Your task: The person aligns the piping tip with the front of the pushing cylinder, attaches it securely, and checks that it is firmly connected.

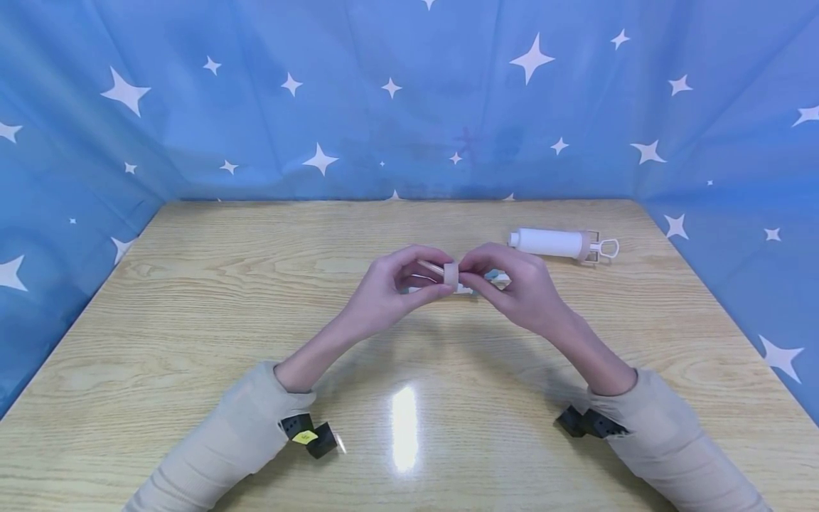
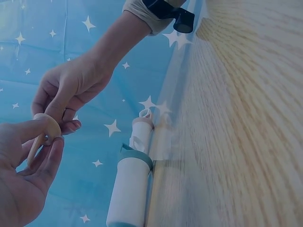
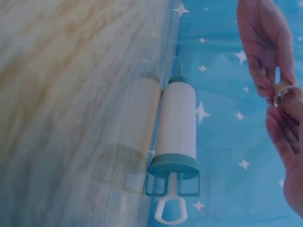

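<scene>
Over the table, both hands meet at a small beige nozzle cap [image 1: 451,276] with a ring-shaped collar and a slim cone. My left hand [image 1: 399,284] holds it by the collar, its cone pointing back into the palm. The fingertips of my right hand [image 1: 515,281] pinch at the collar's open side; the left wrist view shows them right at the rim [image 2: 49,122]. Behind the hands lies a white icing syringe with teal ends [image 3: 177,123], mostly covered in the head view. Its teal tip and white pull handle show in the right wrist view.
A second white syringe [image 1: 550,243] with a beige end collar and white loop handle lies at the back right of the wooden table [image 1: 192,320]. A blue curtain with white stars [image 1: 416,128] borders the table at the back and sides.
</scene>
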Demonstrator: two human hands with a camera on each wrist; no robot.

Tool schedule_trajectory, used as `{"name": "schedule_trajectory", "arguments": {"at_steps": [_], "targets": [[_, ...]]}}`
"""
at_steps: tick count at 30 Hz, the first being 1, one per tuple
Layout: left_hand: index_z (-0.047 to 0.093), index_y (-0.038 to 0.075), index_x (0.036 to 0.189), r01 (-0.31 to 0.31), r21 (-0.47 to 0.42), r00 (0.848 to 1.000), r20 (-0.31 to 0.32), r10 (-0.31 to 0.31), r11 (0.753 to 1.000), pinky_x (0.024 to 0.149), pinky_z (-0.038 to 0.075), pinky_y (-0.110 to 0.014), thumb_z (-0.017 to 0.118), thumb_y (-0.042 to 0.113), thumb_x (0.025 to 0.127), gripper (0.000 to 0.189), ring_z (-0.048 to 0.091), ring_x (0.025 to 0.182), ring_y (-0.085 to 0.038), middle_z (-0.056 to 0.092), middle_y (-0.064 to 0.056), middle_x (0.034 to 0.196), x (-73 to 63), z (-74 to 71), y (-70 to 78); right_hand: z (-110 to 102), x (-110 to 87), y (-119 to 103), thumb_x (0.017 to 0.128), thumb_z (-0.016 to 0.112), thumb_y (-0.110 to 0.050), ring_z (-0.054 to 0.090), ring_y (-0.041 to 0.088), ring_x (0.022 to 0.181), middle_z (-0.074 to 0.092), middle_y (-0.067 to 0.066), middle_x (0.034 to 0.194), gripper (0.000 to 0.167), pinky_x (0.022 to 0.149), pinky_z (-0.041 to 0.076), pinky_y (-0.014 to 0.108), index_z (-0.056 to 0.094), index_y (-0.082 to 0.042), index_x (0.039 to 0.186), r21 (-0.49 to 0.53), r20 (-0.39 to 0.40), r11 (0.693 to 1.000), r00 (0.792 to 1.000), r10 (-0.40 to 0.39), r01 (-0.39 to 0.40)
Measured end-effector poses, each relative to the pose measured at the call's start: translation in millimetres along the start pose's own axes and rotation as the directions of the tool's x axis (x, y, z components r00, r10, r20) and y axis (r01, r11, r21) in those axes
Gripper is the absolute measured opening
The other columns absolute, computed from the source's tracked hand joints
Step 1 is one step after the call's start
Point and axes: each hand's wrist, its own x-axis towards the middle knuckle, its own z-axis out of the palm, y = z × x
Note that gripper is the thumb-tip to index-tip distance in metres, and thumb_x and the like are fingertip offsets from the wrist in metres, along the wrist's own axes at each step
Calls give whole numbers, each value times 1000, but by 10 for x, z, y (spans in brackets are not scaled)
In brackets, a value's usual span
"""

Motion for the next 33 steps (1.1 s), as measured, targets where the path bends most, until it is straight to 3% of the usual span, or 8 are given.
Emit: {"name": "schedule_trajectory", "arguments": {"at_steps": [7, 17, 24, 33], "targets": [[64, -2, 121, -20, -23, 1000, 12, 20, 1000, 91, 59, -40, 72, -3, 91, 31, 69, 102, -21, 68, -10, 115, -3, 9, 17, 9, 8, -2, 102, 61, -33, 66, 14, 76, 71, 6, 89, 33, 71, 54, 15, 69, -1, 96, -8, -22, 1000, 1000, -8, 8], [65, -2, 122, -26, -44, 999, 18, 27, 999, 91, 59, -42, 73, -3, 91, 32, 69, 103, -23, 68, -10, 116, -7, 22, 23, 22, 7, -2, 102, 62, -34, 64, 12, 73, 70, 5, 87, 34, 70, 53, 15, 70, -1, 94, -22, -42, 1000, 999, -11, 10], [66, 0, 121, -26, -25, 1000, 3, 26, 999, 92, 58, -36, 75, -1, 90, 32, 69, 103, -21, 69, -7, 115, -16, 31, 34, 32, 5, -5, 102, 62, -34, 63, 11, 72, 70, 5, 85, 37, 68, 52, 14, 70, 0, 91, -18, -55, 1000, 999, -3, 2], [65, -4, 121, -39, -52, 999, 11, 40, 998, 92, 59, -42, 73, -5, 89, 32, 69, 108, -22, 68, -13, 117, -14, 53, 7, 51, -3, -3, 102, 61, -34, 60, 10, 68, 68, 5, 83, 37, 65, 50, 14, 68, -1, 90, -21, -77, 1000, 997, 1, -3]]}}
